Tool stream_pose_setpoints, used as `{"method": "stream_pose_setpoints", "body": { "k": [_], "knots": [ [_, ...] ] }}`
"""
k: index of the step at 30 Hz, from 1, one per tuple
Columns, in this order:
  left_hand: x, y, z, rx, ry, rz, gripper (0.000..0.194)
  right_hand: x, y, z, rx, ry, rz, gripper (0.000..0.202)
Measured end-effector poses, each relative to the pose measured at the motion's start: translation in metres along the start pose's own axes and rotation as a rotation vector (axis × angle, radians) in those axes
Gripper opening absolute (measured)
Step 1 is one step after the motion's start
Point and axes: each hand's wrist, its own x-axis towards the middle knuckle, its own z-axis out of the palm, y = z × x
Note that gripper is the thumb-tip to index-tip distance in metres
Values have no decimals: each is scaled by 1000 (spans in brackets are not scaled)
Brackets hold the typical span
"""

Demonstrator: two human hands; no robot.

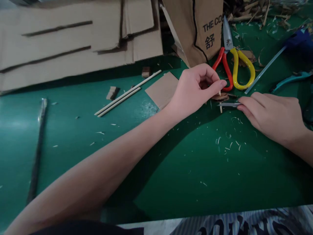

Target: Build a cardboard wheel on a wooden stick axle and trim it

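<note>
My left hand (195, 88) reaches across the green table and pinches a small round cardboard disc (220, 97) that sits on a short wooden stick. My right hand (271, 119) comes in from the right and grips a small knife, whose metal blade (230, 104) lies flat against the stick just under the disc. Both hands meet near the table's middle right. Thin pale shavings (230, 142) are scattered on the green surface below them.
Red-and-yellow-handled scissors (232, 65) lie just behind the hands beside a brown paper bag (195, 29). Two wooden sticks (127, 94) and a cardboard square (162, 89) lie left of them. Large cardboard sheets (73, 39) fill the back left. A dark rod (36, 153) lies far left.
</note>
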Motion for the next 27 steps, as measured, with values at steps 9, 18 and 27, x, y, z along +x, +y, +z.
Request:
{"method": "stream_pose_setpoints", "body": {
  "k": [9,18,27],
  "knots": [
    [2,-5,0,-30,-34,40,17,12,-3,-5,-63,-10,1,44],
    [2,-3,0,-25,-33,24,16,14,-9,-7,-81,-93,-38,46],
    [1,-2,-1,-16,-29,14,15,13,-5,-9,-120,-32,-79,45]
  ]
}}
